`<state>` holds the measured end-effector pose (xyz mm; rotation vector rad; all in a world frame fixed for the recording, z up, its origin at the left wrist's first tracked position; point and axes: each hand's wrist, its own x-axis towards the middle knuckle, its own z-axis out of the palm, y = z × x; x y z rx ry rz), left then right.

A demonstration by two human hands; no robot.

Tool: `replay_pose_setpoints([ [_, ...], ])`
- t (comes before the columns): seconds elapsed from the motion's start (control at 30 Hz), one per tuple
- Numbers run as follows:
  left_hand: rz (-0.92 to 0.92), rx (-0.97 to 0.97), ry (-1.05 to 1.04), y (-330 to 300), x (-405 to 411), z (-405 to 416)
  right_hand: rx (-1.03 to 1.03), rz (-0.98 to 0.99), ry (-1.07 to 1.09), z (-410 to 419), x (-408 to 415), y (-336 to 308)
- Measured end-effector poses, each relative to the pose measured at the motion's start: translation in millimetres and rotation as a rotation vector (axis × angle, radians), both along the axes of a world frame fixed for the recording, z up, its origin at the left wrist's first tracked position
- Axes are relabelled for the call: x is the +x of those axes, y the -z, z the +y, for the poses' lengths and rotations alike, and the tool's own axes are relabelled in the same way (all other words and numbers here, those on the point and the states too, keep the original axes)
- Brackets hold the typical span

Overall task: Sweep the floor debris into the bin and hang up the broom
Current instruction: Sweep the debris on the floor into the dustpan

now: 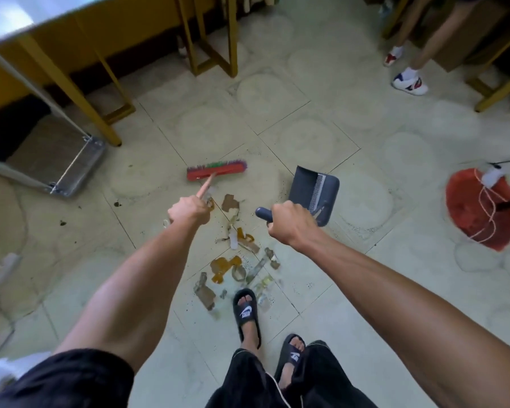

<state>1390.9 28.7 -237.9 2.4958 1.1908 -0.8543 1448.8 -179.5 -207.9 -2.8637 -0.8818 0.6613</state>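
The left hand (189, 209) is closed in a fist round the thin pale-pink handle of the red plastic broom (216, 171), whose head with purple and green bristles rests on the floor on the far side of the litter. The right hand (289, 225) is wrapped tight round the grip of the dark blue-grey plastic dustpan (314, 188), which is tipped with its mouth away from the person and looks lifted clear of the tiles, though I cannot be sure.

Taking the scatter of brown peel, paper scraps and clear wrappers (239, 260) as the landmark: it lies between the 2 forearms and runs back to the person's front black slide sandal (247, 312). The broom head is beyond it and to its left, the dustpan beyond it and to its right. The pale green tiled floor (321, 122) round it is speckled with fine dark crumbs.

No bin or hook can be made out from here; a red round thing (477, 210) with a cord over it sits well to the right of the scatter, but I cannot tell what it is.

To do this well, I'd say set the pan's lip flat on the tiles on the near side of the scatter, mouth toward the broom, then draw short, low strokes so the light wrappers don't skip over the 2 feet.
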Motion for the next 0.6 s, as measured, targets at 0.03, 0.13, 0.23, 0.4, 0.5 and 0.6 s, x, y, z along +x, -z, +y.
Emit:
replay_pose_setpoints([
  [0.03, 0.013, -0.006, -0.017, 5.4, 1.2, 0.9, -0.004, -0.003, -0.018, 2.4, 6.9, 3.2],
  [0.13, 0.072, -0.043, -0.05, 22.6, -0.3, -7.8, -0.013, -0.005, -0.068, 4.8, 24.6, 10.4],
  [0.23, 0.13, -0.123, -0.085, 30.2, -7.8, -35.8, -0.009, 0.015, -0.109, 0.4, 39.1, 13.7],
  [0.4, 0.112, -0.182, -0.193, 0.7, 2.7, -82.0, 0.026, 0.057, -0.189, -22.6, 61.0, 13.1],
  [0.5, 0.139, -0.174, -0.227, -18.0, 9.3, -119.0, 0.042, 0.079, -0.259, -49.6, 71.9, 14.6],
  [0.6, 0.191, -0.192, -0.246, -31.7, 12.9, -152.0, 0.055, 0.11, -0.325, -79.2, 80.5, 19.0],
])
